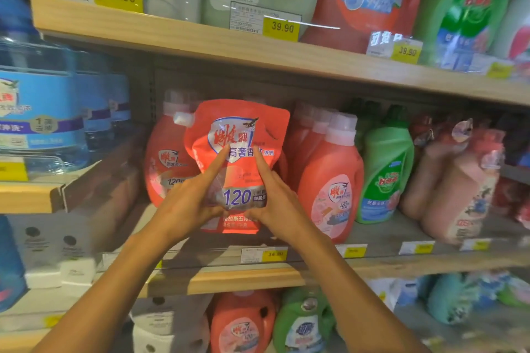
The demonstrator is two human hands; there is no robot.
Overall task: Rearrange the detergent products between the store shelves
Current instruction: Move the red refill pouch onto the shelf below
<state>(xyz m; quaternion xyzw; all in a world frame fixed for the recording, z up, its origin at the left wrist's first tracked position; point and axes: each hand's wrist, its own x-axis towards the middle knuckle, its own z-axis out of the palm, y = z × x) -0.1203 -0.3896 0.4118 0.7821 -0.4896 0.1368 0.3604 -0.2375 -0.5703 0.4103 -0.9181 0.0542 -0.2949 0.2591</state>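
A red detergent refill pouch (243, 129) with a white corner spout stands upright at the front of the middle shelf (315, 266), in front of red detergent bottles (332, 180). My left hand (189, 203) grips the pouch's lower left side, with the index finger pointing up along the front. On the lower right side my right hand (281, 203) grips it the same way. The thumbs meet near the pouch's bottom, and my other fingers are hidden behind it.
Another red bottle (163, 157) stands behind the pouch on the left; a green bottle (384, 175) and pink pouches (459, 180) stand to the right. Blue jugs (37, 112) fill the left shelf. The upper shelf (172, 34) holds large jugs, and red and green jugs (243, 321) sit below.
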